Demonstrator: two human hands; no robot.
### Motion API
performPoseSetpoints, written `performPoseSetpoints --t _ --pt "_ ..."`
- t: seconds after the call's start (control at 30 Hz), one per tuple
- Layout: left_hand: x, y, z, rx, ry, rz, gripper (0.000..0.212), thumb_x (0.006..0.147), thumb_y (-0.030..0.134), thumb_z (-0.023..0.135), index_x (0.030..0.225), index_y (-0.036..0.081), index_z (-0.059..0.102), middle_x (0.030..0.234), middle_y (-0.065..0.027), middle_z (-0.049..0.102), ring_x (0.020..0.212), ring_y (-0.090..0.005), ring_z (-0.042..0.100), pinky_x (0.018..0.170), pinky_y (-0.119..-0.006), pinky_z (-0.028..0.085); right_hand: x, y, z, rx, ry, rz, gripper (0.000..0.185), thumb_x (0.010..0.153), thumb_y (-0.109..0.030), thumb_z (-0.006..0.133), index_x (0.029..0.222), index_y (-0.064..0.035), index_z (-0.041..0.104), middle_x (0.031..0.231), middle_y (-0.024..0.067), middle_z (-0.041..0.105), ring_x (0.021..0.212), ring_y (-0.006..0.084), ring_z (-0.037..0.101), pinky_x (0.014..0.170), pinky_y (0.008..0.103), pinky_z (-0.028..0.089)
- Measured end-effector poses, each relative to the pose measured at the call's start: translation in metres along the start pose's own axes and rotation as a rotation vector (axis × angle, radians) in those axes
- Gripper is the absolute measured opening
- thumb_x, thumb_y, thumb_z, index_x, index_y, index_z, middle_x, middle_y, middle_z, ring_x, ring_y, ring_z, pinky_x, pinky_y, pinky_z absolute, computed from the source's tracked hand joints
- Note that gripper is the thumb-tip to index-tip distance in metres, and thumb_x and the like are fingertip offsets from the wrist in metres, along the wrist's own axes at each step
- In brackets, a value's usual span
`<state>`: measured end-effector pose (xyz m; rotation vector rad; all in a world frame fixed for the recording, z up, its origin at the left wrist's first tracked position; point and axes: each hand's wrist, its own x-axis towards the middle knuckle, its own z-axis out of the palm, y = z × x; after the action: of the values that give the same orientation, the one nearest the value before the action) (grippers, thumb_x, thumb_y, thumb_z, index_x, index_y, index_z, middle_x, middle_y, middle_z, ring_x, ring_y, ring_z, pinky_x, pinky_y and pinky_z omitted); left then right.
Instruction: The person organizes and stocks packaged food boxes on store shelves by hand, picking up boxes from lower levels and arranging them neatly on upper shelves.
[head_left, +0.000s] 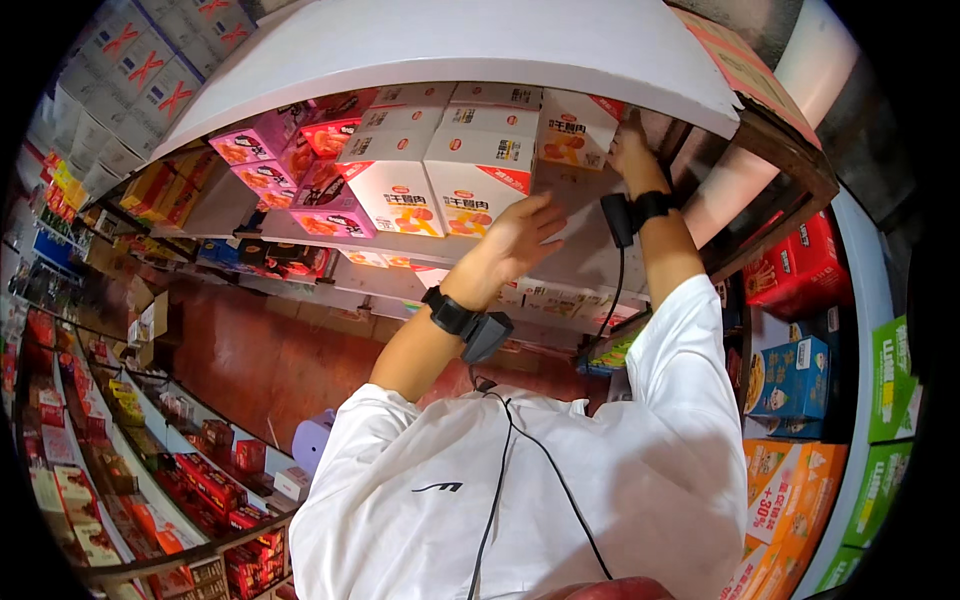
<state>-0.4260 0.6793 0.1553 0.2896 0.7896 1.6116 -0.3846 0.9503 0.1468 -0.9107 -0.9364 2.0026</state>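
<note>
My left hand (525, 236) is held in front of the shelf with fingers spread and nothing in it. It is nearest to a white carton (469, 191) with a red corner, at the front of several matching cartons in rows. My right hand (632, 146) reaches deep into the shelf, against the right side of another white carton (574, 131) set further back. Its fingertips are partly hidden beyond that carton, so its grip is unclear. Pink boxes (330, 210) are stacked left of the white cartons. Both wrists wear black straps with dark modules.
A white upper shelf board (480, 37) overhangs the cartons. Lower shelves hold more packages. At right stand blue boxes (791, 375), orange cartons (787, 487) and green cartons (885, 480). Shelving with red packages (206, 480) lines the lower left, beside a purple stool-like object (311, 442).
</note>
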Motion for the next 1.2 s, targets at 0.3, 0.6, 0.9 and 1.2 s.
performPoseSetpoints --t 0.3,0.6,0.9,1.2 --pt "-0.027 -0.021 -0.041 -0.202 -0.095 -0.055 0.030 0.086 0.034 0.053 0.106 0.012 0.049 0.108 -0.0054 0.054 0.099 -0.0215 0.052 0.077 -0.034 0.044 -0.165 0.049 -0.090 -0.353 -0.193 0.150 0.059 0.088 -0.051 0.042 0.128 -0.0083 0.039 0.122 0.0131 0.050 0.101 0.0236 0.054 0.086 0.0354 0.040" --pt "-0.076 -0.070 -0.159 -0.439 0.289 0.002 0.025 0.083 0.033 0.055 0.095 0.011 0.053 0.097 -0.0049 0.056 0.087 -0.0213 0.055 0.070 -0.033 0.044 -0.298 0.149 -0.279 -0.105 0.123 0.522 0.035 0.089 -0.035 0.047 0.113 -0.0098 0.050 0.111 0.0080 0.058 0.082 0.0202 0.061 0.064 0.0330 0.051" --pt "-0.235 -0.110 -0.243 -0.620 0.738 0.137 0.020 0.080 0.032 0.055 0.086 0.012 0.055 0.090 -0.0012 0.059 0.084 -0.0188 0.056 0.071 -0.036 0.043 -0.363 0.189 -0.390 0.274 0.458 0.595 0.033 0.084 -0.037 0.050 0.106 -0.0131 0.052 0.110 0.0000 0.056 0.098 0.0207 0.051 0.079 0.0357 0.042" --pt "-0.318 -0.132 -0.245 -0.735 0.899 0.278 0.021 0.081 0.032 0.052 0.086 0.012 0.055 0.090 -0.0009 0.059 0.084 -0.0192 0.055 0.071 -0.037 0.043 -0.384 0.226 -0.377 0.357 0.390 0.565 0.024 0.083 -0.035 0.053 0.094 -0.0139 0.054 0.101 -0.0009 0.057 0.097 0.0186 0.050 0.082 0.0353 0.040"
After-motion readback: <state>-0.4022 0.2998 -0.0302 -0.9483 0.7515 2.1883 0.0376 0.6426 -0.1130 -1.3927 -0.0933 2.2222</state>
